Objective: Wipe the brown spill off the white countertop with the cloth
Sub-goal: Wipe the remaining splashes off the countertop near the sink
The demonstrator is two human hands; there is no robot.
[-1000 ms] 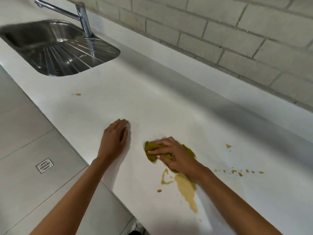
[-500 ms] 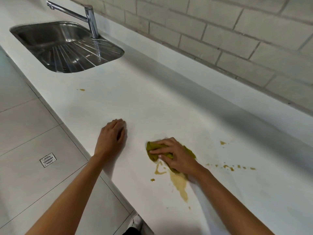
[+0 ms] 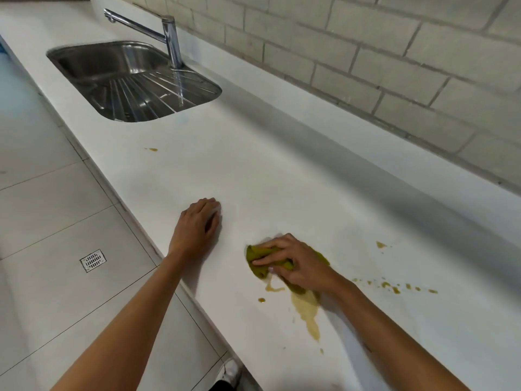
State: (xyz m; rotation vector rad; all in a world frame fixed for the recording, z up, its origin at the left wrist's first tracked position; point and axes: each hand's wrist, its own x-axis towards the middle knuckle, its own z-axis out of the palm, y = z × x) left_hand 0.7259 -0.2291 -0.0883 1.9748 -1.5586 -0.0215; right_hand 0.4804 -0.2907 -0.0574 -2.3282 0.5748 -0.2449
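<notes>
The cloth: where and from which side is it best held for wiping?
From above, palm flat over its bunched middle, as the right hand does now. The cloth lies crumpled and low on the countertop, so pressing down should hold it better than pinching an edge.

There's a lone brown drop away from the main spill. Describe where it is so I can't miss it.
Start at the steel sink at the far left of the white countertop. Come toward the person along the counter's front edge: the drop lies between the sink and the left hand, nearer the sink. It sits alone on bare counter, while the other splatters cluster near the cloth.
</notes>
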